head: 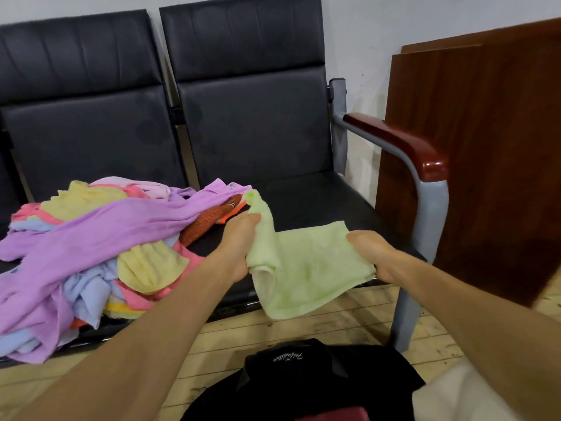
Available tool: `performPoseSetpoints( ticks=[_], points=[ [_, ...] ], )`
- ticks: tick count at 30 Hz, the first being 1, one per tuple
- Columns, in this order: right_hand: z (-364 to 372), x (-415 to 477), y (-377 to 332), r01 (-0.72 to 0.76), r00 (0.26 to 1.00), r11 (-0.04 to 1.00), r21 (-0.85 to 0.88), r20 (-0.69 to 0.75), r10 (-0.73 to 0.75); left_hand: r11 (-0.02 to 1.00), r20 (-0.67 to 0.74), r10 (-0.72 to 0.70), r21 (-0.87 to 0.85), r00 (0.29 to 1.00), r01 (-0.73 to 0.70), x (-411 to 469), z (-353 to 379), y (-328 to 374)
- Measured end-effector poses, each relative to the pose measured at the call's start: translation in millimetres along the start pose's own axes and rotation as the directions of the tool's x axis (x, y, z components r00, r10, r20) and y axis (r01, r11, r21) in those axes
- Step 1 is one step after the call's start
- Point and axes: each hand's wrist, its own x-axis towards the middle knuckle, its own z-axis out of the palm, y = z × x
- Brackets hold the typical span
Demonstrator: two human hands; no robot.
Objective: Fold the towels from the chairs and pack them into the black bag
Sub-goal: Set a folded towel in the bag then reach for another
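Note:
A light green towel (306, 262) is stretched between both my hands above the front of the right black chair seat (312, 202). My left hand (239, 247) grips its left side, with a bunched corner sticking up past my fingers. My right hand (373, 253) pinches its right edge. A loose end of the towel hangs over the seat's front edge. A jumbled pile of towels (91, 247), purple, yellow, pink, blue and orange, lies across the left seat. The black bag (303, 381) sits on the floor below my arms, with something dark red showing at its lower edge.
The chair's metal frame with its red-brown armrest (403, 144) stands at the right. A brown wooden board (479, 153) leans on the wall behind it. The floor (303, 320) is pale wooden planks. A white cloth (455, 393) shows at bottom right.

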Motion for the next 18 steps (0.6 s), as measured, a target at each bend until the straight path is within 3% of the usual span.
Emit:
performPoseSetpoints(
  ticks=[8,12,18],
  points=[
    [-0.5,-2.1,-1.4,-0.005,0.999,0.998,0.059,0.044,0.003,0.961,0.081,-0.161,0.241,0.984,0.137,5.7,72.2,-20.4],
    [-2.5,-1.1,-0.8,0.014,0.998,1.0,0.007,0.062,-0.015,0.915,0.163,-0.13,0.399,0.978,0.055,3.4,89.3,-40.6],
    [0.6,-1.6,0.9,0.122,0.992,0.98,-0.158,0.035,-0.118,0.898,0.334,-0.158,0.44,0.929,-0.006,-2.6,81.3,-42.3]
  ],
)
